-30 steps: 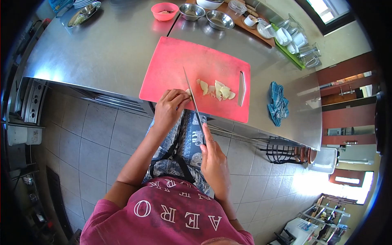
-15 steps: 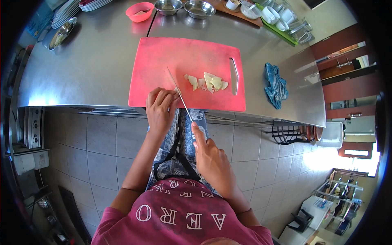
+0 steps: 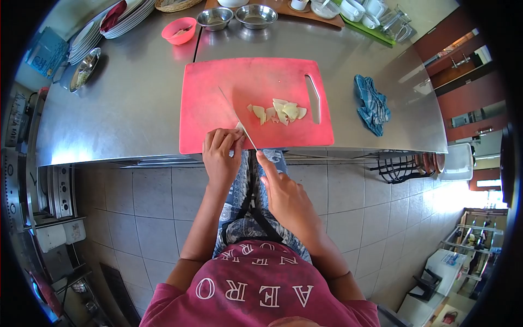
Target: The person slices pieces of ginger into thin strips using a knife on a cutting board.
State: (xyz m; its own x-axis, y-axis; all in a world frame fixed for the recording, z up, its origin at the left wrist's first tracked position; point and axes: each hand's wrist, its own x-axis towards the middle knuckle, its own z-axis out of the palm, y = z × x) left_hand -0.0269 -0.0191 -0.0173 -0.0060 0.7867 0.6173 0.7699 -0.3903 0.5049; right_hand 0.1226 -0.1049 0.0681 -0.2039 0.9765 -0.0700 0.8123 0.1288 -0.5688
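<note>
On the pink cutting board (image 3: pixel 204 103), my left hand (image 3: pixel 222 155) rests at the near edge. Its bent fingers are closed on a small pale vegetable piece (image 3: pixel 239 126), mostly hidden by the fingertips. My right hand (image 3: pixel 286 193) grips a knife (image 3: pixel 235 113) whose handle is hidden in the palm. The blade slants up and left over the board, right beside the piece and my left fingertips. Several thin pale vegetable slices (image 3: pixel 284 110) lie in a loose heap to the right of the blade; I cannot tell which vegetable they are.
The board lies on a steel table (image 3: pixel 136 98). A crumpled blue cloth (image 3: pixel 373 105) is at the right. Behind are a pink bowl (image 3: pixel 179 31), two metal bowls (image 3: pixel 256 16) and a green tray (image 3: pixel 376 34) with cups. An oval metal dish (image 3: pixel 85 70) and stacked plates (image 3: pixel 128 19) stand far left.
The whole view has shifted a little with my head. Both hands keep nearly the same places by the board, and slightly more of the pale piece shows beside the blade.
</note>
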